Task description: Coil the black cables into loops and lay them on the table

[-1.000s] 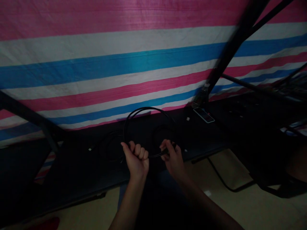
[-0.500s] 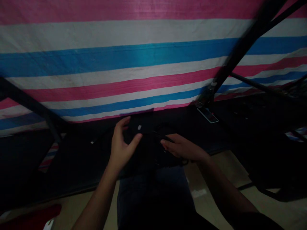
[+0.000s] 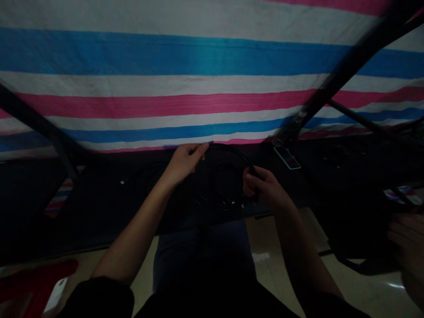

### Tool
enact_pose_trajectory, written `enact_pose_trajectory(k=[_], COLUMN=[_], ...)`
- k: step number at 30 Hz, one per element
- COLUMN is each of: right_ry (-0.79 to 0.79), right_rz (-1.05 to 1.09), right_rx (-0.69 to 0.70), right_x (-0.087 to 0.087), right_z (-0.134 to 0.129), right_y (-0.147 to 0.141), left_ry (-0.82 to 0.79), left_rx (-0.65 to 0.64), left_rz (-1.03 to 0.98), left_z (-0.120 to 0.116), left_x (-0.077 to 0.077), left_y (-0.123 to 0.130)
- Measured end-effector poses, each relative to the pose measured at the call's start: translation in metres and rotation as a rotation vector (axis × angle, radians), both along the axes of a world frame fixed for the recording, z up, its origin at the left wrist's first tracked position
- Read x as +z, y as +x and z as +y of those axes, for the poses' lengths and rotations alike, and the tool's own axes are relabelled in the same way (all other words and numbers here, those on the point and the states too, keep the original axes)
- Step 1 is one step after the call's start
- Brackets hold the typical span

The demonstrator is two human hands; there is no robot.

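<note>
A black cable [image 3: 232,149] arches between my two hands above the dark bench. My left hand [image 3: 187,162] pinches it at the left end of the arch, thumb against the fingers. Lower and to the right, my right hand [image 3: 261,184] is closed round the cable, whose tail hangs below the fist. Beneath the arch lies another coiled black cable [image 3: 212,181], hard to make out on the dark surface, with small pale plug ends near its lower edge. To the left of my left hand rests a further dark cable with a light metal plug [image 3: 122,182].
A phone [image 3: 286,157] and a clear bottle [image 3: 298,120] are on the black bench [image 3: 99,207] to the right. Black slanted frame bars [image 3: 347,66] stand on both sides before a striped sheet [image 3: 165,53]. Another person's hand [image 3: 406,236] shows at the right edge.
My left hand has gone from open to pinching the cable, moving up and right. My right hand has shifted right, and the cable is now raised in an arch. Another person's hand has appeared at right.
</note>
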State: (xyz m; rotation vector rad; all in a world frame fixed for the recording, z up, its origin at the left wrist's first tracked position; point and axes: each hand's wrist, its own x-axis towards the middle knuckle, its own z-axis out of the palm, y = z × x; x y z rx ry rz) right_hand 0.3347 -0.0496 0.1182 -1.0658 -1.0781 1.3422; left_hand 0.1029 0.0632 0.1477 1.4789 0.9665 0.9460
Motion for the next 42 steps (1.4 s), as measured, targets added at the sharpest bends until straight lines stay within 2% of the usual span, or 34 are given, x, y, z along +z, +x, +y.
enact_pose_trajectory(k=[3, 6, 10, 14, 19, 22, 27, 31, 34, 38, 40, 42], right_ry=[-0.011, -0.09, -0.156, -0.125, -0.02, 0.013, -0.012, -0.014, 0.01, 0.015, 0.02, 0.036], right_rz=[0.048, -0.107, -0.329, -0.495, -0.671, -0.732, -0.771, -0.746, -0.745, -0.766, -0.791, -0.829], right_rx=[-0.26, -0.5, -0.625, -0.656, -0.668, -0.679, -0.741, -0.772, -0.79, -0.804, -0.774, -0.756], right_x=[-0.038, -0.075, -0.12, -0.141, -0.142, -0.145, -0.161, -0.173, -0.176, -0.176, -0.169, -0.153], right_z=[0.0, 0.008, 0.025, 0.042, 0.055, 0.052, 0.021, 0.0, 0.003, 0.021, 0.026, 0.024], right_y=[0.012, 0.028, 0.052, 0.064, 0.064, 0.064, 0.067, 0.052, 0.036, 0.031, 0.034, 0.034], left_ry=[-0.223, -0.31, -0.246, -0.092, 0.078, 0.144, 0.303, 0.417, 0.507, 0.565, 0.564, 0.554], left_rx=[0.016, 0.005, 0.071, 0.112, 0.106, 0.111, 0.121, 0.019, -0.082, -0.182, -0.168, -0.129], left_rz=[-0.011, 0.024, 0.109, 0.216, 0.312, 0.343, 0.432, 0.615, 0.725, 0.74, 0.737, 0.725], left_z=[0.01, 0.017, 0.027, 0.024, -0.001, -0.017, -0.047, -0.066, -0.065, -0.052, -0.047, -0.045], left_x=[-0.04, -0.082, -0.129, -0.156, -0.169, -0.175, -0.188, -0.19, -0.188, -0.187, -0.187, -0.188], left_y=[0.02, 0.048, 0.071, 0.066, 0.053, 0.047, 0.036, 0.036, 0.045, 0.056, 0.058, 0.058])
